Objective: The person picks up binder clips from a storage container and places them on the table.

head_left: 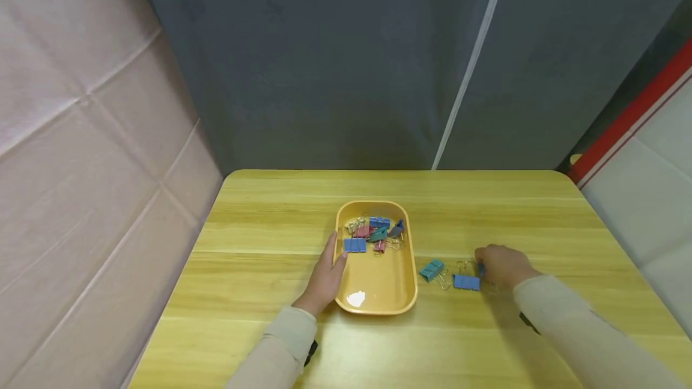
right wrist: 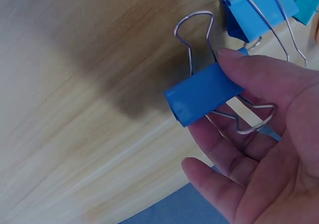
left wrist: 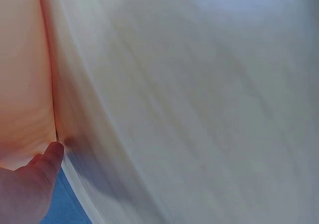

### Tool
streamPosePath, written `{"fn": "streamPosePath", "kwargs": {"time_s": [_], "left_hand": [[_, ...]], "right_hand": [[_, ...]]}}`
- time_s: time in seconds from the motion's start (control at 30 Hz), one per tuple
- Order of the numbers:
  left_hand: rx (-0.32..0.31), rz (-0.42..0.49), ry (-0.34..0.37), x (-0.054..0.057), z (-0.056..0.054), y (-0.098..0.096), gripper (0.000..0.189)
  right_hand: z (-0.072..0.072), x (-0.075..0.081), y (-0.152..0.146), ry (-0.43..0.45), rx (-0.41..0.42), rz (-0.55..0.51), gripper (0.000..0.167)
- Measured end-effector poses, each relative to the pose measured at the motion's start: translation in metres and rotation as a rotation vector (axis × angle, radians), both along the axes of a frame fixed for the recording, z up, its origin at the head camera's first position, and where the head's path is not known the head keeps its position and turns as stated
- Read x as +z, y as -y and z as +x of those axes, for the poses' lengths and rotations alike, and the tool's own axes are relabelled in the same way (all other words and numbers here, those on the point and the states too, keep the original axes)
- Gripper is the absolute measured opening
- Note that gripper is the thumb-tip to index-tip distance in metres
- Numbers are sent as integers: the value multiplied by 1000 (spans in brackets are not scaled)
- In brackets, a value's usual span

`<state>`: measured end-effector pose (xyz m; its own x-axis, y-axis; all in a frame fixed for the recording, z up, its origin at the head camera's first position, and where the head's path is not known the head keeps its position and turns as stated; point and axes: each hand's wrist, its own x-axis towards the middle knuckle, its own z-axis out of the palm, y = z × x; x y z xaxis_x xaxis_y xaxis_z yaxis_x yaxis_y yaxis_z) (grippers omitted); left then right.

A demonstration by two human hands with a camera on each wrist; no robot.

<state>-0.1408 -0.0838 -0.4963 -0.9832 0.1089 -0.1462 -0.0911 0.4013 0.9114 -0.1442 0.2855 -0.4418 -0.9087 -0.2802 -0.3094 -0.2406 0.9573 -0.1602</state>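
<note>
Between the hands in the head view, a yellow tray (head_left: pixel 378 284) bearing mixed clips (head_left: pixel 355 245) sits on the counter (head_left: pixel 243 293), its rim gripped by the left hand (head_left: pixel 323 275); nearer the right hand (head_left: pixel 504 266) lie a teal clip (head_left: pixel 432 270) and a loose blue clip (head_left: pixel 466 283), while a dark panel (head_left: pixel 324 65) stands beyond both. The left wrist view shows only a fingertip against the tray's edge. In the right wrist view, thumb and fingers pinch the held clip (right wrist: pixel 204 94), wire handles splayed; the step seems to be picking it up, and the next move likely calls for lifting it clear of the blue neighbour just beyond the thumb, whose wires could snag, then leftward over the tray.
</note>
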Motion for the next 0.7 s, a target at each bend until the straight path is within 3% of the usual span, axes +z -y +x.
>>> {"fn": "streamPosePath", "kwargs": {"time_s": [0.7], "left_hand": [[0,-3,-2,2,0,0,60]], "right_hand": [[-2,-13,2,-18,-8,56,15]]}}
